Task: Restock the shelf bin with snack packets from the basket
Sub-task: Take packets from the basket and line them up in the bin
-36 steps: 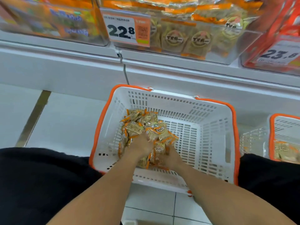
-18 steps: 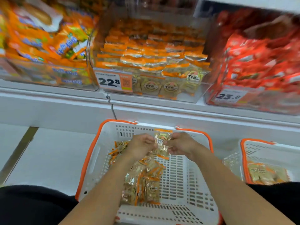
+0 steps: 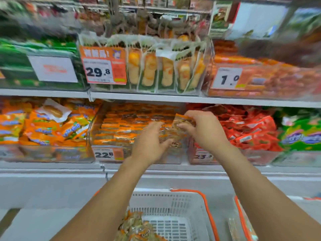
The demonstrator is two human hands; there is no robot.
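Observation:
Both hands are raised over the clear shelf bin (image 3: 104, 146) marked 22.8, which is stacked with orange-edged snack packets (image 3: 121, 126). My right hand (image 3: 205, 129) pinches a clear orange-trimmed snack packet (image 3: 180, 124) at its upper corner. My left hand (image 3: 149, 140) holds the lower left side of the same packet bundle with curled fingers. Below, the white basket (image 3: 191, 204) with an orange rim holds more packets (image 3: 137, 228) at its left side.
A bin of red packets (image 3: 248, 129) marked 23.8 stands right of the target bin, a bin of orange and blue packets (image 3: 43, 127) left of it. An upper shelf (image 3: 156, 98) overhangs the bins. A second basket (image 3: 243, 223) sits at the lower right.
Both hands rose from the basket up to the shelf bin, carrying packets. The view tilted upward, so the upper shelf shows and the basket dropped to the bottom.

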